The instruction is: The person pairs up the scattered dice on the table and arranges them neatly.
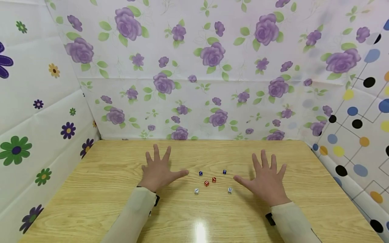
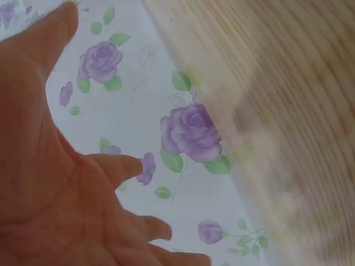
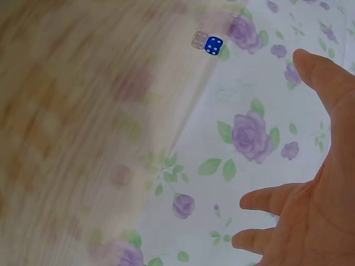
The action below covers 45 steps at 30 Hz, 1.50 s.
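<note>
Both hands are spread above the wooden table, palms down and holding nothing. My left hand (image 1: 157,172) is left of a group of dice, its thumb pointing toward a blue die (image 1: 201,173). On the other side, my right hand (image 1: 265,182) has its thumb stretched toward a second blue die (image 1: 224,171). Between the hands lie two red dice, one (image 1: 206,183) slightly nearer than the other (image 1: 214,180). Closer to the front are a white die (image 1: 196,191) on the left and another white die (image 1: 230,190) on the right. In the right wrist view a blue die (image 3: 213,45) shows beyond the fingers.
The wooden table (image 1: 100,175) ends at a back sheet (image 1: 188,101) printed with purple roses. A flower-patterned sheet (image 1: 45,128) hangs on the left, and a dotted one (image 1: 349,141) on the right. Each wrist wears a dark band.
</note>
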Each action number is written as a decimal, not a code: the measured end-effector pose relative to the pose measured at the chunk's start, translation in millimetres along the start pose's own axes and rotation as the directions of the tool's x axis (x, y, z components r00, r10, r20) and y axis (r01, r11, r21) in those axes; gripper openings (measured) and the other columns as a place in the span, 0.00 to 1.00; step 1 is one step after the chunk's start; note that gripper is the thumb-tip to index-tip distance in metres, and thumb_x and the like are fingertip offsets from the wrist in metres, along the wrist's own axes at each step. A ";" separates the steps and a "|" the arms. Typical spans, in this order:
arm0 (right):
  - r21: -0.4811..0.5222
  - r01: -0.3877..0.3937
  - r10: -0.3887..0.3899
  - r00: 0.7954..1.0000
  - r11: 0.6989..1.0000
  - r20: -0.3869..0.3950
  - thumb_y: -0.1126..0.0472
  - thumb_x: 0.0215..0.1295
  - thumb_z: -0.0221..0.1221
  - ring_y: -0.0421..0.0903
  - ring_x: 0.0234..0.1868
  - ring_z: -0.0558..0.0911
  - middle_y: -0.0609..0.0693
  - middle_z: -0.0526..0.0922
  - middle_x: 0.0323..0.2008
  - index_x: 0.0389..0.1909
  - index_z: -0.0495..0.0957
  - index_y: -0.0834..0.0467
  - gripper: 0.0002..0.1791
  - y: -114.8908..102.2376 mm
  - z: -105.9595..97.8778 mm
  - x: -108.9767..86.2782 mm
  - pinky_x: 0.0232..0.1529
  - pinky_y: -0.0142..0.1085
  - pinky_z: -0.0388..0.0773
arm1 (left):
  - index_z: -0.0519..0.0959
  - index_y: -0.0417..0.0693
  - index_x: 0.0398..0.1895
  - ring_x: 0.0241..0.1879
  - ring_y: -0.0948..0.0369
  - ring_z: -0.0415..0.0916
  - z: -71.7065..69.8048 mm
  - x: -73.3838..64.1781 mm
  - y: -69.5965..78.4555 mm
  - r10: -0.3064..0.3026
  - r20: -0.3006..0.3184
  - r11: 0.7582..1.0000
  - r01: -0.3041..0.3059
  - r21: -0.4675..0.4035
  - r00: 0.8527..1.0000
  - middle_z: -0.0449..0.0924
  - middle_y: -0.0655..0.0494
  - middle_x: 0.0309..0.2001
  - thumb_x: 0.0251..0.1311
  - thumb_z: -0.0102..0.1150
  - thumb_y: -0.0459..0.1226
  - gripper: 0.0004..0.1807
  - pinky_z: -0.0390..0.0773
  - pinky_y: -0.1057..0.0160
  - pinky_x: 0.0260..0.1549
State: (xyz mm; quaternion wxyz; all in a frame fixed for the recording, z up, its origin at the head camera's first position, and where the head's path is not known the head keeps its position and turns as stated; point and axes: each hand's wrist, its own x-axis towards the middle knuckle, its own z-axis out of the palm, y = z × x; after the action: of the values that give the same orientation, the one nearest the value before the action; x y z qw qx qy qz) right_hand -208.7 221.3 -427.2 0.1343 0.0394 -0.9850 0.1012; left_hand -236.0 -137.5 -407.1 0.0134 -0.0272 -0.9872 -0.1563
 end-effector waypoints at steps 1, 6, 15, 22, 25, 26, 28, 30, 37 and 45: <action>0.002 0.001 -0.001 1.000 1.000 0.002 0.16 0.44 0.46 0.74 0.69 0.40 0.65 0.43 0.73 0.73 0.52 0.58 0.64 -0.2 -0.3 0.1 0.55 0.75 0.28 | 0.39 0.63 0.76 0.68 0.28 0.29 0.0 -0.3 0.1 0.000 0.006 1.000 0.000 -0.009 1.000 0.23 0.38 0.73 0.36 0.47 0.80 0.64 0.51 0.22 0.50; 0.012 0.002 -0.002 1.000 1.000 0.000 0.17 0.44 0.47 0.74 0.69 0.41 0.65 0.46 0.73 0.73 0.53 0.58 0.63 -0.9 -0.6 0.2 0.55 0.75 0.29 | 0.36 0.64 0.76 0.68 0.29 0.27 0.7 -0.5 0.8 0.005 0.029 0.999 -0.004 -0.039 1.000 0.21 0.39 0.73 0.36 0.47 0.80 0.65 0.51 0.23 0.51; 0.118 0.079 -0.081 0.997 0.990 0.013 0.37 0.58 0.59 0.64 0.58 0.71 0.62 0.74 0.58 0.57 0.73 0.62 0.36 -4.8 -2.3 1.2 0.58 0.62 0.60 | 0.68 0.49 0.66 0.56 0.48 0.71 4.1 0.2 5.0 0.204 0.137 0.976 -0.191 -0.102 0.969 0.70 0.44 0.61 0.52 0.61 0.60 0.41 0.75 0.45 0.46; 0.254 0.105 -0.156 0.970 0.961 0.188 0.52 0.60 0.62 0.39 0.32 0.78 0.42 0.81 0.32 0.37 0.82 0.51 0.09 -14.3 -0.8 -0.9 0.34 0.39 0.76 | 0.82 0.51 0.44 0.29 0.68 0.73 15.8 -1.5 18.3 0.409 0.176 0.907 -0.378 -0.185 0.896 0.79 0.66 0.31 0.56 0.64 0.47 0.15 0.74 0.63 0.32; 0.289 0.153 -0.226 0.944 0.945 0.241 0.53 0.60 0.63 0.34 0.27 0.73 0.36 0.77 0.26 0.32 0.81 0.47 0.03 -17.6 2.1 -3.1 0.31 0.34 0.73 | 0.83 0.55 0.39 0.27 0.70 0.72 21.8 -3.9 24.3 0.481 0.214 0.871 -0.434 -0.232 0.850 0.77 0.70 0.29 0.56 0.64 0.44 0.09 0.74 0.65 0.31; 0.300 0.167 -0.247 0.936 0.939 0.251 0.53 0.60 0.63 0.33 0.27 0.73 0.35 0.76 0.26 0.31 0.80 0.46 0.02 -18.7 3.0 -3.8 0.30 0.33 0.72 | 0.83 0.56 0.38 0.27 0.69 0.72 22.8 -5.1 26.2 0.496 0.228 0.861 -0.442 -0.250 0.838 0.76 0.70 0.29 0.56 0.64 0.42 0.07 0.74 0.66 0.31; 0.300 0.202 -0.281 0.927 0.932 0.250 0.53 0.59 0.63 0.31 0.26 0.72 0.33 0.75 0.25 0.31 0.80 0.46 0.03 -20.3 5.2 -4.9 0.30 0.32 0.72 | 0.83 0.58 0.36 0.27 0.69 0.72 24.9 -7.3 28.7 0.516 0.253 0.850 -0.452 -0.270 0.818 0.76 0.71 0.28 0.55 0.64 0.41 0.05 0.74 0.66 0.31; 0.297 0.218 -0.296 0.922 0.930 0.251 0.54 0.59 0.64 0.31 0.26 0.72 0.33 0.75 0.25 0.31 0.81 0.46 0.02 -22.2 7.1 -5.6 0.30 0.31 0.72 | 0.82 0.60 0.34 0.26 0.69 0.71 26.6 -9.2 30.8 0.529 0.264 0.843 -0.463 -0.274 0.807 0.76 0.71 0.27 0.55 0.63 0.40 0.05 0.73 0.67 0.31; 0.290 0.242 -0.323 0.906 0.926 0.275 0.54 0.60 0.63 0.31 0.26 0.72 0.32 0.76 0.26 0.33 0.81 0.48 0.03 -26.4 11.4 -6.0 0.29 0.31 0.71 | 0.81 0.62 0.27 0.25 0.70 0.70 28.8 -13.6 37.2 0.552 0.261 0.832 -0.498 -0.246 0.792 0.75 0.72 0.24 0.55 0.66 0.41 0.03 0.73 0.68 0.31; 0.265 0.262 -0.333 0.902 0.928 0.275 0.52 0.61 0.63 0.32 0.24 0.70 0.32 0.74 0.25 0.30 0.79 0.42 0.02 -27.1 13.3 -8.2 0.28 0.31 0.69 | 0.79 0.62 0.22 0.24 0.71 0.70 32.0 -21.5 48.3 0.545 0.280 0.836 -0.485 -0.256 0.791 0.75 0.72 0.23 0.55 0.66 0.40 0.08 0.72 0.69 0.29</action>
State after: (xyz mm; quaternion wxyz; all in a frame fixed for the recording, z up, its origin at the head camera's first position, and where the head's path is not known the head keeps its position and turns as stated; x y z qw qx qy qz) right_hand -201.4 192.5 -436.8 -0.0159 0.2203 -0.9583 0.1811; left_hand -212.2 -82.9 -423.4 -0.1181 -0.3237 -0.9118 -0.2235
